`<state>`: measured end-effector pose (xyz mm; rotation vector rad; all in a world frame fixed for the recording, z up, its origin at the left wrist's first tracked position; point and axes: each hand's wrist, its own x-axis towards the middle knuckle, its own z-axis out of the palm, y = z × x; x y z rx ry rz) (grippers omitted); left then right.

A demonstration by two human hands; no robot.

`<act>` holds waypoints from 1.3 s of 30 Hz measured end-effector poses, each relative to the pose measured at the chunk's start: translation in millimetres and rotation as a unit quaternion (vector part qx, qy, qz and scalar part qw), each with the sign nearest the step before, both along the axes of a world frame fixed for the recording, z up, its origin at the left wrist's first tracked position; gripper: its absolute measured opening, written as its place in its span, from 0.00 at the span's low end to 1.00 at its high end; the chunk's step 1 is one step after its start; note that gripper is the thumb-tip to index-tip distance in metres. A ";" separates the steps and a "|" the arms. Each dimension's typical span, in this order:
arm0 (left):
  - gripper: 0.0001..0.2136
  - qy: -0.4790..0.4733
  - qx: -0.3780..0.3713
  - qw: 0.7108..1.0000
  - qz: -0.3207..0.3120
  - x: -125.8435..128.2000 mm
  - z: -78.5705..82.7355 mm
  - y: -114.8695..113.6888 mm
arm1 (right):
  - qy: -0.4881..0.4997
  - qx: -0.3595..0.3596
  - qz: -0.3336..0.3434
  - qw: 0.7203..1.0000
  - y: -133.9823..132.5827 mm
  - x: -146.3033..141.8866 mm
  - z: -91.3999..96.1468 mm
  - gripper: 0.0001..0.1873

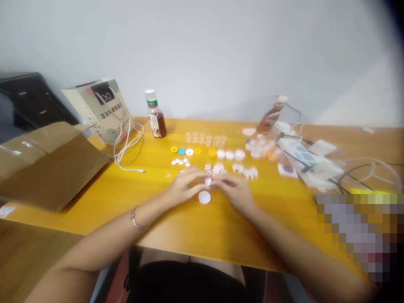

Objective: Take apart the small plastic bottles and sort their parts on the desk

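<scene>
Black garment (189, 282) is seen well below the grip | small white part (208, 181) is pinched narrowly between left hand (186, 184) and right hand (236, 191) | white disc (204, 197) is placed just below grip

Indoor workspace, home or office unclear, wooden table (176, 227), white cable (130, 169), small parts (240, 155)

Blur softens the brightly lit table (189, 227)

On the surface (176, 229), a disc (204, 197) lies below frame centre, with rings (197, 151), then cups (208, 140) behind it, a box (50, 166) at left and a bottle (270, 117) at upper right.
</scene>
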<state>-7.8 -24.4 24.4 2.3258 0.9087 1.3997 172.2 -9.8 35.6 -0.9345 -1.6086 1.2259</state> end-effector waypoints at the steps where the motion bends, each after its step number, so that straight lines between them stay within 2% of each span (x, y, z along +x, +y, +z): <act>1: 0.12 -0.004 -0.003 1.000 0.004 0.0 0.0 0.4 | 0.003 0.001 0.000 1.000 0.1 -0.1 0.0 0.03; 5: 0.10 -0.016 0.030 0.999 0.010 -0.2 -1.4 1.5 | 0.012 -0.008 -0.005 1.000 0.2 -1.3 -1.3 0.04; 14: 0.12 0.036 0.140 0.987 0.065 1.4 -4.5 -1.7 | 0.044 0.002 0.001 0.999 -4.6 -2.7 3.5 0.04; 20: 0.13 0.139 0.221 0.957 0.124 1.8 -6.0 -2.9 | 0.030 -0.010 0.008 0.999 -5.2 -3.3 -0.2 0.09; 26: 0.12 0.191 0.260 0.937 0.136 3.0 -8.7 -5.7 | 0.034 -0.026 -0.007 0.999 -4.7 -3.7 -3.7 0.08; 32: 0.12 0.150 0.218 0.957 0.116 5.4 -10.2 -3.2 | 0.034 -0.064 -0.012 0.997 0.3 -1.9 -5.9 0.10; 36: 0.10 0.059 0.110 0.990 0.068 5.3 -6.0 0.5 | 0.083 -0.112 -0.007 0.990 5.8 -2.4 -12.8 0.12; 39: 0.09 -0.005 0.045 0.998 0.052 4.7 -5.6 3.4 | 0.098 -0.116 -0.005 0.988 7.3 -2.7 -14.6 0.12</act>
